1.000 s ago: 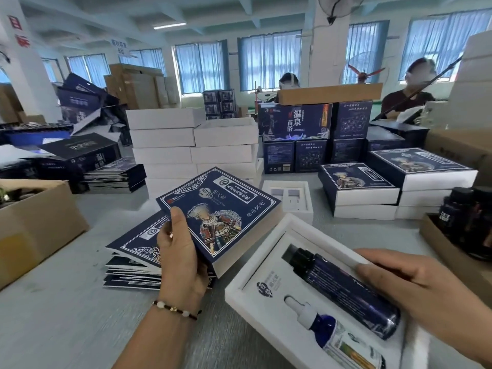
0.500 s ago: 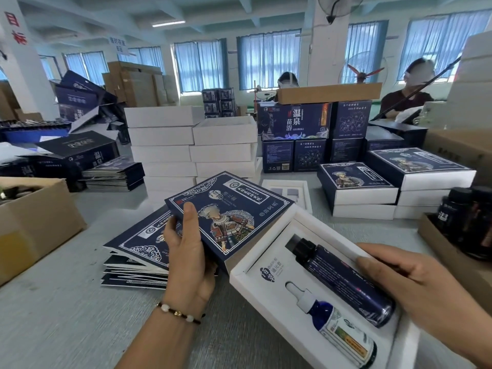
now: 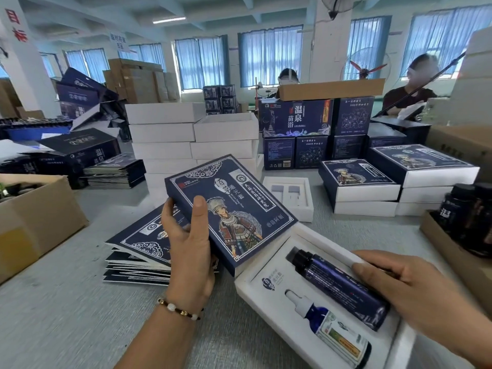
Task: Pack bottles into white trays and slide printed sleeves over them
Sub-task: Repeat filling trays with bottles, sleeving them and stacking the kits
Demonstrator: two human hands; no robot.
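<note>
My left hand (image 3: 190, 242) grips one printed sleeve (image 3: 230, 209), thumb on its face, held tilted above the pile of flat sleeves (image 3: 133, 247), its lower corner just at the edge of the white tray (image 3: 255, 286). That tray holds two bottles: one tall dark bottle (image 3: 338, 287) and one small dropper bottle (image 3: 328, 327). My right hand (image 3: 415, 294) rests on the tray's right side with fingers loosely curled over the tall bottle's end; whether they clasp it I cannot tell. One empty tray (image 3: 290, 194) lies beyond on the table (image 3: 53, 315).
</note>
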